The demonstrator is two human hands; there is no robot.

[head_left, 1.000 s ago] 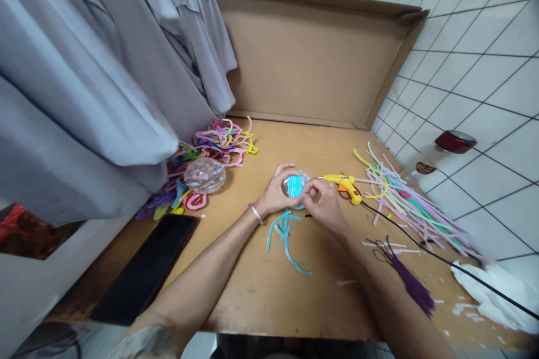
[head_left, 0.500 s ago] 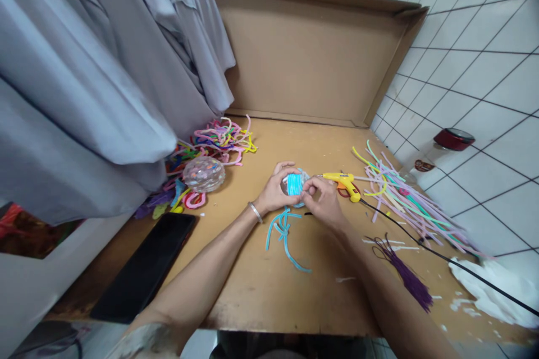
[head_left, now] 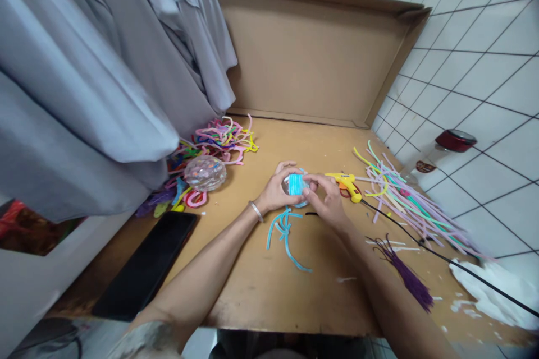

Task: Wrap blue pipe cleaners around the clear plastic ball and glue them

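A small clear round object partly covered with bright blue pipe cleaners [head_left: 297, 184] is between my hands, above the table. My left hand [head_left: 278, 188] wraps around its left side, thumb below and fingers over the top. My right hand [head_left: 329, 197] grips its right side with thumb and forefinger. Just below lie several loose blue pipe cleaner pieces [head_left: 284, 231]. Close to the right hand's far side is a yellow glue gun [head_left: 346, 184] with a black cord.
Colourful pipe cleaners [head_left: 223, 137] and a clear ribbed container [head_left: 205, 173] lie left, near a black phone [head_left: 145, 266]. To the right are pastel pipe cleaners [head_left: 404, 196], a red-lidded jar [head_left: 455, 140], a purple tassel [head_left: 406, 276] and white tissue [head_left: 492, 291]. Grey cloth [head_left: 105, 67] hangs left.
My right hand's fingers have gone from a close pinch at the blue strips to a wider hold on the object's right side. The left hand stays in place.
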